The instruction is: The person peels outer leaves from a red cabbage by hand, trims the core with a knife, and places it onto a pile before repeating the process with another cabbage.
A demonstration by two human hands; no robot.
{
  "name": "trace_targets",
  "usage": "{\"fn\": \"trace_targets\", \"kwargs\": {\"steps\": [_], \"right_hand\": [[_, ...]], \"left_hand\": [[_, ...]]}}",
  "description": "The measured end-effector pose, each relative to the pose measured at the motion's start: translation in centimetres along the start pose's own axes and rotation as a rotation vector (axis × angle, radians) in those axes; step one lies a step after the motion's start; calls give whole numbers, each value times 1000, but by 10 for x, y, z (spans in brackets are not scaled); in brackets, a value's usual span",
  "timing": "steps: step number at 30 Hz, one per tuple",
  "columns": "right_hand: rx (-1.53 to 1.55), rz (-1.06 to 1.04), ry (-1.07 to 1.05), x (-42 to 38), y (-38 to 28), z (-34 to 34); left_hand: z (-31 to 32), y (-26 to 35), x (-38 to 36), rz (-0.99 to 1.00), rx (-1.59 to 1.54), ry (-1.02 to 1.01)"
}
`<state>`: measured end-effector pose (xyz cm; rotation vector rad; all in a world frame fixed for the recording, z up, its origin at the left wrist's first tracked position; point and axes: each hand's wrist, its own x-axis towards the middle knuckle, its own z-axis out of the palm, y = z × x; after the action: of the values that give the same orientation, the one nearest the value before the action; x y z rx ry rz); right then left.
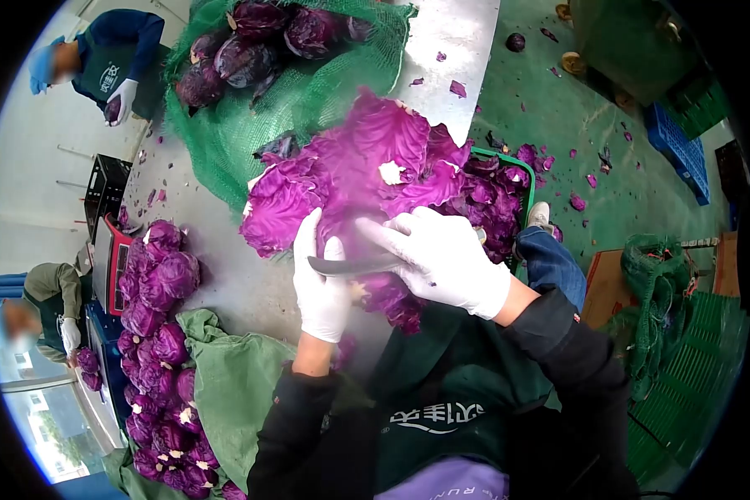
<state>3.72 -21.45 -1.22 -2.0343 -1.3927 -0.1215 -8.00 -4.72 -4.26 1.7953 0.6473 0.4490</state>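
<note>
A dark curved knife (350,267) is gripped in my gloved right hand (446,258), its blade pointing left across my gloved left hand (323,287). My left hand has its fingers extended and apart beside the leaves, with nothing visibly held. Just beyond both hands, a large heap of loose purple cabbage leaves (283,204) lies on the metal table (250,287), partly blurred by motion. Below the knife is another purple cabbage piece (392,302), partly hidden by my right hand.
Whole cabbages (243,60) lie on green netting (308,100) at the top. Trimmed cabbages (168,279) line the left beside a green cloth (229,383). A green crate (532,179) of leaves stands right. Two co-workers (112,50) in aprons are at the left.
</note>
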Motion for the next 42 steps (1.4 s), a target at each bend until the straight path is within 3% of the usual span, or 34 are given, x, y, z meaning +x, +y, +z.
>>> {"fn": "trace_targets", "kwargs": {"steps": [1,4,5,8,9,11,13,14,16,18,19,25,28,32,36,37,42], "right_hand": [[-31,-11,23,-1,1,2],[-12,176,240,10,29,13],[-75,170,297,14,46,25],[114,170,303,7,49,35],[356,272,328,7,47,36],[636,478,88,10,27,-3],[534,430,-109,7,15,-21],[261,300,-155,5,13,-21],[402,398,-182,-5,11,-18],[415,334,-147,-10,18,-9],[426,301,-129,-11,20,-7],[522,175,-123,-12,26,-12],[496,289,-213,-19,45,-7],[327,212,66,-18,39,3],[224,146,68,4,12,-11],[331,254,-89,10,6,-19],[314,205,-99,17,12,-5]], "left_hand": [[1,3,1,28,31,2],[7,8,-9,364,326,37],[9,9,-13,353,310,40],[6,7,-7,245,168,40],[2,2,-4,211,144,37],[1,1,-2,190,124,25],[3,3,-2,164,124,32],[4,4,-2,156,125,31],[4,3,-1,202,141,22],[4,4,-2,237,164,16],[5,7,-5,127,69,12],[4,4,-6,250,160,9],[3,7,-6,107,43,15],[4,5,-5,206,140,15],[3,1,-6,242,176,15],[4,0,-6,258,191,13],[6,-4,-7,291,132,21]]}}
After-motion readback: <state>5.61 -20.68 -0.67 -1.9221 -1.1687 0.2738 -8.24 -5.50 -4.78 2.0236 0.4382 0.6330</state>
